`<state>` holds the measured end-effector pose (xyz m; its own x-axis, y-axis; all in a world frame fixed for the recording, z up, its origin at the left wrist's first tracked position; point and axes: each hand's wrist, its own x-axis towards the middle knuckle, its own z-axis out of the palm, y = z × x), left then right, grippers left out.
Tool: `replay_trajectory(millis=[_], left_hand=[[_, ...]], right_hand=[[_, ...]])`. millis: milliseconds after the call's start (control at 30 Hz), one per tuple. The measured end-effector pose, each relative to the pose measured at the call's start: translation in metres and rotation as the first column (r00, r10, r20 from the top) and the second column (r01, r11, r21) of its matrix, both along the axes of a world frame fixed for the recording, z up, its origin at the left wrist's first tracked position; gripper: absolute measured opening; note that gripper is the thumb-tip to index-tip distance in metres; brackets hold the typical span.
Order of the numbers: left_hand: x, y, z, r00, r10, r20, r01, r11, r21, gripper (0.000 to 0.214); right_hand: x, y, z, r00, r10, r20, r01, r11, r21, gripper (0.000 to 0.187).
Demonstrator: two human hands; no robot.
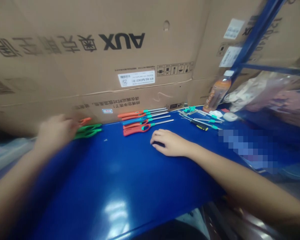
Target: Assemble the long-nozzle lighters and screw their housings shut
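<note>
My left hand (55, 131) is blurred by motion at the left edge of the blue table (120, 176), right against a small pile of green and orange long-nosed lighters (88, 130); its fingers do not show clearly. My right hand (168, 142) rests palm down on the table with the fingers curled under, just in front of a row of several orange, red and blue lighters (143, 120) with metal tubes. Nothing shows in it.
Large cardboard boxes (102, 60) stand along the back of the table. At the back right lie loose metal tubes with teal caps (202, 119), a drink bottle (218, 90), a white object (230, 116) and plastic bags (270, 90). A blue shelf post (255, 33) rises at right.
</note>
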<state>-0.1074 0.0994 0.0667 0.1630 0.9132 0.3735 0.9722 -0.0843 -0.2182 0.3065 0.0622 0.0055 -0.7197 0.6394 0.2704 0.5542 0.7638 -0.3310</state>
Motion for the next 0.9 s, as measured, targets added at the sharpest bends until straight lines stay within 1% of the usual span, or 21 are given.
replay_trajectory(millis=[67, 100, 167, 200, 233, 267, 333, 400, 433, 467, 500, 600, 700, 800, 900], left_hand=[[0.009, -0.005, 0.005, 1.0, -0.012, 0.02, 0.011, 0.999, 0.05, 0.052], [0.016, -0.009, 0.006, 0.997, -0.067, 0.046, 0.063, 0.994, 0.09, 0.059], [0.037, -0.02, 0.003, 0.96, -0.261, 0.098, 0.249, 0.961, 0.125, 0.067], [0.05, -0.028, -0.001, 0.922, -0.362, 0.133, 0.346, 0.929, 0.132, 0.065], [0.064, -0.037, -0.007, 0.867, -0.464, 0.18, 0.448, 0.885, 0.126, 0.058], [0.078, -0.047, -0.014, 0.806, -0.541, 0.24, 0.532, 0.84, 0.106, 0.048], [0.108, -0.068, -0.032, 0.705, -0.619, 0.346, 0.641, 0.765, 0.06, 0.028], [0.133, -0.088, -0.049, 0.651, -0.635, 0.416, 0.699, 0.716, 0.0, 0.018], [0.142, -0.096, -0.057, 0.639, -0.629, 0.443, 0.716, 0.697, -0.044, 0.016], [0.15, -0.102, -0.063, 0.623, -0.631, 0.463, 0.734, 0.676, -0.066, 0.015], [0.156, -0.107, -0.068, 0.606, -0.634, 0.48, 0.743, 0.666, -0.059, 0.014], [0.164, -0.113, -0.076, 0.587, -0.617, 0.524, 0.732, 0.681, -0.02, 0.011], [0.163, -0.111, -0.077, 0.56, -0.6, 0.572, 0.737, 0.676, -0.012, 0.007], [0.155, -0.103, -0.078, 0.563, -0.565, 0.603, 0.727, 0.686, -0.036, 0.024], [0.144, -0.091, -0.081, 0.582, -0.502, 0.639, 0.673, 0.739, -0.032, 0.034]], right_hand=[[0.0, 0.0, 0.0, 1.0, -0.005, -0.004, 0.005, 1.0, 0.016, 0.014], [-0.001, 0.0, 0.0, 1.0, -0.01, -0.011, 0.01, 1.0, 0.026, 0.014], [-0.001, -0.001, 0.0, 0.999, -0.023, -0.031, 0.025, 0.999, 0.045, 0.017], [-0.001, -0.001, 0.001, 0.998, -0.028, -0.051, 0.03, 0.998, 0.058, 0.019], [-0.002, -0.002, 0.002, 0.997, -0.024, -0.08, 0.029, 0.997, 0.073, 0.022], [-0.002, -0.003, 0.004, 0.993, -0.008, -0.115, 0.019, 0.996, 0.089, 0.025], [-0.002, -0.006, 0.007, 0.981, 0.049, -0.187, -0.026, 0.992, 0.123, 0.029], [-0.003, -0.01, 0.01, 0.967, 0.122, -0.222, -0.093, 0.986, 0.138, 0.032], [-0.005, -0.012, 0.01, 0.963, 0.159, -0.218, -0.133, 0.982, 0.132, 0.032], [-0.006, -0.014, 0.01, 0.958, 0.197, -0.207, -0.175, 0.977, 0.12, 0.032], [-0.008, -0.016, 0.009, 0.953, 0.234, -0.191, -0.218, 0.97, 0.104, 0.03], [-0.014, -0.021, 0.005, 0.946, 0.3, -0.126, -0.299, 0.954, 0.024, 0.022], [-0.018, -0.024, 0.002, 0.956, 0.291, -0.038, -0.293, 0.954, -0.065, 0.015], [-0.017, -0.023, 0.005, 0.961, 0.274, 0.032, -0.27, 0.959, -0.091, 0.014], [-0.012, -0.02, 0.011, 0.968, 0.237, 0.086, -0.23, 0.969, -0.086, 0.018]])
